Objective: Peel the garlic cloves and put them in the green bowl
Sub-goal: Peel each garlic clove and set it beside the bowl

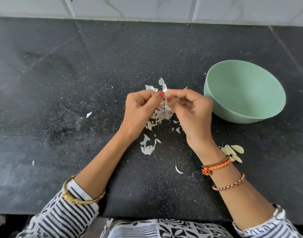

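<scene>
My left hand (140, 110) and my right hand (192, 112) meet above the black counter and together pinch a small garlic clove (166, 95) between thumbs and fingertips; most of the clove is hidden by the fingers. A pale green bowl (233, 109) stands to the right of my right hand, and its visible inside looks empty. Several peeled cloves (233, 152) lie on the counter just right of my right wrist. White papery peels (162, 115) lie heaped under and between my hands.
More peel scraps (147, 146) are scattered on the black speckled counter (61, 100) near my forearms. A white tiled wall (147, 7) runs along the counter's far edge. The counter's front edge is near my body.
</scene>
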A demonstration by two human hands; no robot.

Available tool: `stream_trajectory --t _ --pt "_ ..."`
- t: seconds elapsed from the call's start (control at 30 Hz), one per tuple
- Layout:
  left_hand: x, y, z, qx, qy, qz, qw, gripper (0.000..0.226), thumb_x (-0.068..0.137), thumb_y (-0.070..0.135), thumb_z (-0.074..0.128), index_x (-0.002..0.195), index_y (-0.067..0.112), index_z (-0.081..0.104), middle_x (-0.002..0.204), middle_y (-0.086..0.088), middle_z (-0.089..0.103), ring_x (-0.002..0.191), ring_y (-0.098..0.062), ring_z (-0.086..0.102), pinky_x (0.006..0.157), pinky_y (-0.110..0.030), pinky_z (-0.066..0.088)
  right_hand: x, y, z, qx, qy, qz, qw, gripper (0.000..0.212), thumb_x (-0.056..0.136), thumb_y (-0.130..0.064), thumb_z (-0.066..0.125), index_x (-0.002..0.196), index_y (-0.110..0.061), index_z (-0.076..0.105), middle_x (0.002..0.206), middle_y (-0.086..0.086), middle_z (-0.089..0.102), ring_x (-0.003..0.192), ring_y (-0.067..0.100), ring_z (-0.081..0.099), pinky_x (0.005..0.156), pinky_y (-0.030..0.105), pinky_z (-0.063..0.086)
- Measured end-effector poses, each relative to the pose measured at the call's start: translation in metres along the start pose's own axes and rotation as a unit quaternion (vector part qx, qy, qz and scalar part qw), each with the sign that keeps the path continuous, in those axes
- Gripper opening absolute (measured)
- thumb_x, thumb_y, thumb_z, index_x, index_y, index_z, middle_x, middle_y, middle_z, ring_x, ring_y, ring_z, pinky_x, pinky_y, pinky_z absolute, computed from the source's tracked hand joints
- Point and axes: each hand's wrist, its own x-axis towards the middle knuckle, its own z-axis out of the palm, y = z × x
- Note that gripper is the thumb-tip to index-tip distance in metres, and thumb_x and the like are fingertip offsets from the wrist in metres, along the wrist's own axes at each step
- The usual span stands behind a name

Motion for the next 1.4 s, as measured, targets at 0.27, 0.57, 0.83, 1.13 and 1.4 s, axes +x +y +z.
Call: stream_trajectory --t 0.27,0.57,0.83,1.13,1.4 --pt "-0.001 0.002 0.0 0.024 -0.023 0.041 0.999 0.019 0.087 -0.001 0.056 0.104 0.005 0.062 0.052 0.023 0.057 0.048 0.01 0.047 0.052 -0.002 0.033 0.003 0.006 -0.004 -0.093 0.014 -0.069 0.993 0.019 0.078 -0.001 0.069 0.093 -0.013 0.07 0.082 0.011 0.067 0.068 0.019 0.064 0.061 0.041 0.056" --pt "0.002 0.001 -0.006 0.022 -0.043 0.037 0.998 0.017 0.083 0.003 0.056 0.09 0.014 0.066 0.056 0.019 0.063 0.048 0.007 0.048 0.05 -0.006 0.035 0.006 0.005 -0.007 -0.11 0.003 -0.065 0.992 0.024 0.077 0.002 0.069 0.091 -0.019 0.07 0.079 0.009 0.066 0.065 0.017 0.061 0.06 0.037 0.054" --pt "0.002 -0.001 -0.009 0.028 -0.052 0.059 0.997 0.008 0.078 0.02 0.061 0.082 0.02 0.068 0.061 0.016 0.065 0.048 0.005 0.048 0.049 -0.009 0.034 0.007 0.008 -0.009 -0.15 -0.014 -0.091 0.984 0.02 0.076 0.001 0.07 0.092 -0.01 0.073 0.077 -0.003 0.063 0.068 0.008 0.061 0.059 0.021 0.054" --pt "0.004 -0.002 -0.014 0.068 -0.067 0.057 0.994 0.015 0.078 0.026 0.06 0.073 0.018 0.071 0.063 0.011 0.068 0.053 -0.009 0.05 0.047 -0.027 0.035 0.008 0.008 -0.009 -0.186 -0.006 -0.126 0.974 0.018 0.076 0.002 0.069 0.09 -0.008 0.073 0.076 -0.004 0.061 0.065 0.011 0.061 0.055 0.015 0.05" --pt "0.002 -0.004 -0.011 0.176 -0.045 0.092 0.979 0.011 0.073 0.024 0.054 0.07 0.022 0.063 0.05 -0.001 0.051 0.048 -0.005 0.037 0.048 -0.01 0.03 0.007 0.014 -0.009 -0.298 -0.023 -0.199 0.933 0.016 0.075 0.004 0.065 0.084 -0.006 0.073 0.073 0.008 0.063 0.059 0.014 0.057 0.05 0.028 0.047"
